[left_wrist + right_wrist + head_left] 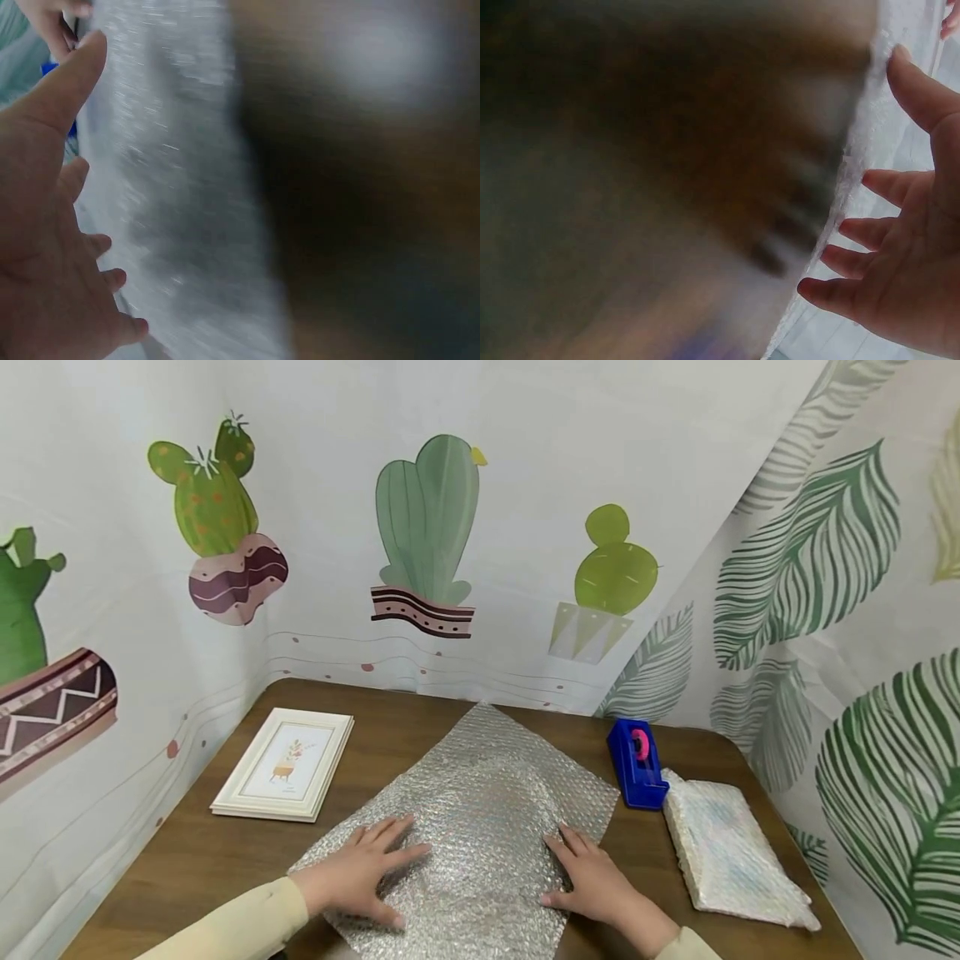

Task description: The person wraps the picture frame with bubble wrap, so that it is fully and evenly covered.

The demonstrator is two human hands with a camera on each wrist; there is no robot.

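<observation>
A clear sheet of bubble wrap (480,810) lies turned cornerwise across the middle of the table, one corner pointing at the back wall. On its left side rests my left hand (367,868), fingers spread and straight. My right hand (592,872) touches the sheet's right edge with its fingers extended. In the left wrist view the left hand (52,225) shows its palm beside the shiny wrap (180,180). The right wrist view has the right hand (900,247) with fingertips along the edge of the wrap (847,165).
A white picture frame (281,764) with a potted-plant print lies at the back left of the brown table (390,718). Right of the sheet stands a blue tape dispenser (637,768) with a pink core. Beside it is a bubble-wrapped flat package (731,847). Cactus-print cloth (517,485) hangs behind.
</observation>
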